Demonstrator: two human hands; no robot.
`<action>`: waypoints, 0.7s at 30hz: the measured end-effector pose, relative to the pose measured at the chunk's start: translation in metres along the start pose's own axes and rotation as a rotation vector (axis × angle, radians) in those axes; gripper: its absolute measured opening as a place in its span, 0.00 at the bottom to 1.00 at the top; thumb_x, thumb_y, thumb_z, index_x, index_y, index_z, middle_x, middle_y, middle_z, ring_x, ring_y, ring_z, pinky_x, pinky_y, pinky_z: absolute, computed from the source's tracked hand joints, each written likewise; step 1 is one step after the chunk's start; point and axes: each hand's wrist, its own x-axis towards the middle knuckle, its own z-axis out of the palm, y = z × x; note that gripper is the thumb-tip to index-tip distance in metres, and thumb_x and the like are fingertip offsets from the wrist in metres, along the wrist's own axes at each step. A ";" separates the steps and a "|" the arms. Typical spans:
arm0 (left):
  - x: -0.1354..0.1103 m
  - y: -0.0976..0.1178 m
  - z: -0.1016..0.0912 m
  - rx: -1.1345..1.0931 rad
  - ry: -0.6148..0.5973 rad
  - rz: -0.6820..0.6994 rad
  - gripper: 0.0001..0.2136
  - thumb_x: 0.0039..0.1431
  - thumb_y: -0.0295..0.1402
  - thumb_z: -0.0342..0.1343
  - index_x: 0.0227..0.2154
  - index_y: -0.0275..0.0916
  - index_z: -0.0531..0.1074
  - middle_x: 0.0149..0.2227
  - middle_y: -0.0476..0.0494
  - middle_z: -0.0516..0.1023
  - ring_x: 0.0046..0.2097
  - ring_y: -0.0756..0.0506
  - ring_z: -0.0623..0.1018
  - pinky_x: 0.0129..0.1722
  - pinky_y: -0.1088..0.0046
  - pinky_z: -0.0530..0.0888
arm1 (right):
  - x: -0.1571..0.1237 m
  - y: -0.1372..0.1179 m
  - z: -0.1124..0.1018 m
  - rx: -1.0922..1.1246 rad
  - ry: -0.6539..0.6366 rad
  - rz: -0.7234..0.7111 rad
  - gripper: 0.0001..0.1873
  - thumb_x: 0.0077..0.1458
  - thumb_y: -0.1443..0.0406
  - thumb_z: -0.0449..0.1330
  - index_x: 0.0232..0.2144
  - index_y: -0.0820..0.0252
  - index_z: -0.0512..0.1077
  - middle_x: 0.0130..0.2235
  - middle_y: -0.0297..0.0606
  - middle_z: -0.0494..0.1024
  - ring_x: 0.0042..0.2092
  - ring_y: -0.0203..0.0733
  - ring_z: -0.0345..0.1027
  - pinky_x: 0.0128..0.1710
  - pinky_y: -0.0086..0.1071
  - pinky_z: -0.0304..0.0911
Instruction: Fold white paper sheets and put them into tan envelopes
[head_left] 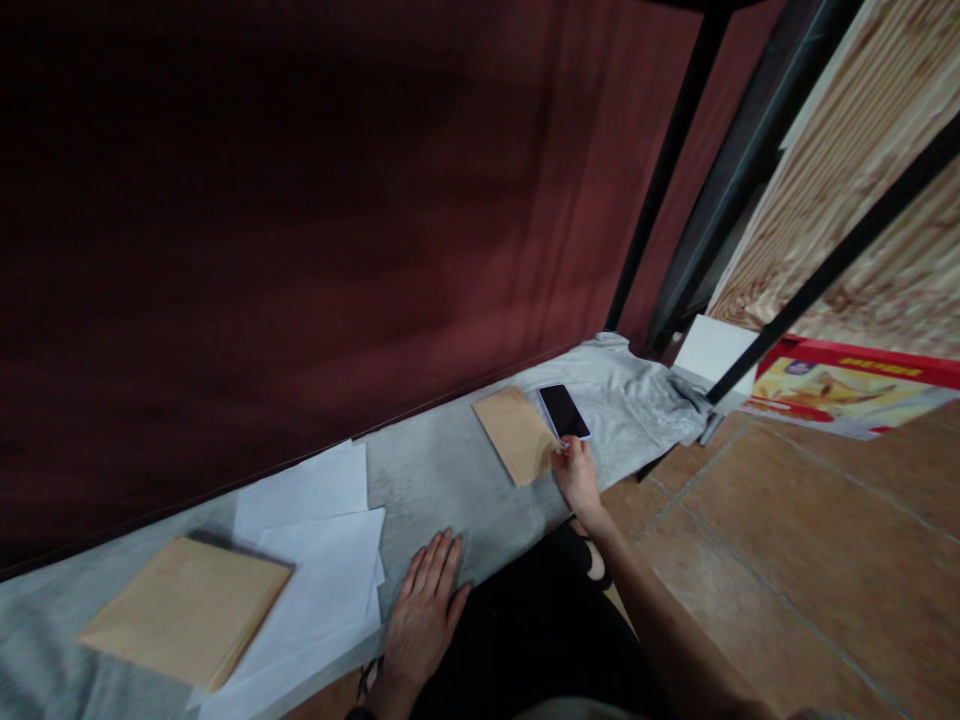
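Observation:
My left hand lies flat on the grey cloth at the front edge, fingers stretched out, holding nothing. Left of it are loose white paper sheets, and a stack of brown envelopes partly overlaps them. My right hand is closed, its fingertips pinched together between the right corner of a smaller set of brown envelopes and the lower end of a phone. A small pale bit shows at those fingertips, but I cannot make out what they hold. The phone lies face up, its screen dark.
The grey cloth covers a long narrow surface against a dark red panel. Black metal bars rise at the right end. Beyond them stand a red and yellow printed box and a white box on the tiled floor.

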 end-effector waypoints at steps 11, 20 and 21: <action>-0.001 0.001 0.001 -0.006 0.011 -0.009 0.31 0.68 0.40 0.49 0.70 0.42 0.48 0.67 0.41 0.63 0.66 0.40 0.66 0.64 0.57 0.67 | -0.055 -0.035 0.028 -0.424 -0.301 -0.683 0.21 0.66 0.59 0.53 0.59 0.52 0.70 0.69 0.41 0.58 0.68 0.55 0.50 0.66 0.53 0.46; 0.000 0.002 0.000 -0.010 0.022 -0.009 0.31 0.69 0.40 0.48 0.71 0.42 0.46 0.67 0.41 0.64 0.65 0.40 0.67 0.64 0.57 0.67 | -0.045 -0.029 0.040 -0.504 -0.244 -0.541 0.23 0.69 0.57 0.47 0.61 0.56 0.67 0.68 0.46 0.61 0.68 0.54 0.53 0.66 0.54 0.46; 0.000 0.001 0.000 -0.017 0.021 -0.011 0.31 0.69 0.40 0.48 0.70 0.42 0.47 0.67 0.41 0.64 0.66 0.40 0.67 0.63 0.57 0.67 | -0.045 -0.030 0.040 -0.507 -0.245 -0.545 0.23 0.69 0.57 0.47 0.61 0.56 0.67 0.68 0.46 0.60 0.68 0.54 0.53 0.65 0.53 0.46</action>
